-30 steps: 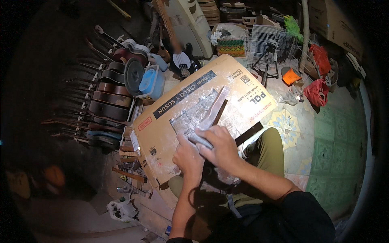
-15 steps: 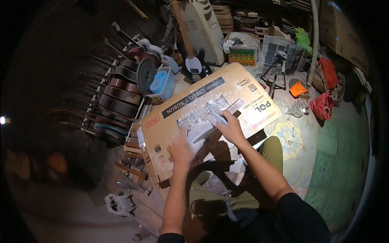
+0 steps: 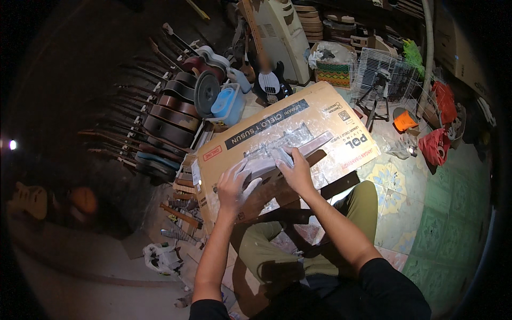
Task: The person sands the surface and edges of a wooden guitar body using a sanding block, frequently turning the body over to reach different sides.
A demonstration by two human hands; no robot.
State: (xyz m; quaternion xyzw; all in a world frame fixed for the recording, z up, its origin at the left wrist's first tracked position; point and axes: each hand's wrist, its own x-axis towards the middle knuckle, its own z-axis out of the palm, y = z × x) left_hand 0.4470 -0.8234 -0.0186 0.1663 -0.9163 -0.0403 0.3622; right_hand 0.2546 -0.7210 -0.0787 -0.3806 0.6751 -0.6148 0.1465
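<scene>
A long, pale, dust-coated strip (image 3: pixel 314 144), apparently wood, lies slantwise above the cardboard box (image 3: pixel 344 114) in front of me. Its left end is between the fingers and thumb of my left hand (image 3: pixel 232 185), which is whitened with dust. Further along, my right hand (image 3: pixel 293 172) closes over the middle of the strip, fingers on the far side. Whether a small sheet is under the right fingers I cannot make out. White powder covers the box top around both hands.
Several guitars (image 3: pixel 170 120) stand in a row at the left. Beyond the box are a blue tub (image 3: pixel 224 101), a dark guitar body (image 3: pixel 272 85) and a wire cage (image 3: pixel 381 69). An orange container (image 3: pixel 405 121) and a red bag (image 3: pixel 434 145) lie at the right.
My left hand has shifted from a blurred, closed pose to a more spread grip at the strip's left end. The whole view has moved slightly, so things sit further right.
</scene>
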